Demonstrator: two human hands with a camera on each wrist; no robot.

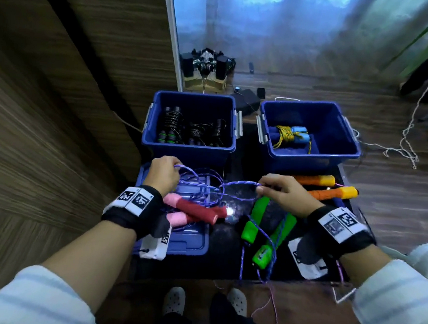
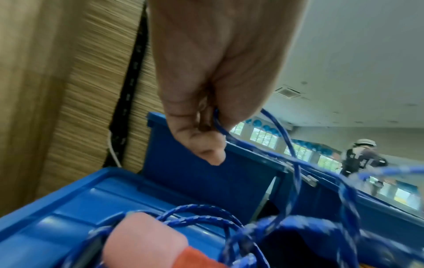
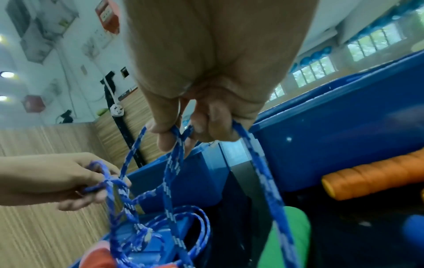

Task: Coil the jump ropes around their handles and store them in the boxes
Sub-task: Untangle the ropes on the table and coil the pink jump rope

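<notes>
Two hands, one tangle: from my remote seat I see the left hand (image 1: 163,172) and the right hand (image 1: 284,194) each pinching a strand of the purple-blue cord (image 1: 236,183), pulled between them above the dark table (image 1: 225,239).
Head view, handles: the red-and-pink handles (image 1: 195,208) lie crossed on a blue lid (image 1: 186,244) below the left wrist; the green handles (image 1: 255,219) lie under the right hand, the orange handles (image 1: 330,189) just beyond it.
Head view, boxes: the left box (image 1: 147,133) holds black coiled ropes, the right box (image 1: 352,146) one blue-handled bundle; three ropes look uncoiled to me.
Left wrist view: thumb and fingers (image 2: 206,143) close on one thin strand of cord (image 2: 286,137), with loops draped over a pink handle end (image 2: 146,241).
Right wrist view: fingertips (image 3: 165,134) nip several strands of cord (image 3: 174,163) that hang slack; the left hand (image 3: 59,179) holds a knotted loop.
Handling, my judgement: the cord looks light, soft and limp, quick to snag on its own loops. I would hold the stiff padded handles as the core and feed the cord with a fingertip pinch.
</notes>
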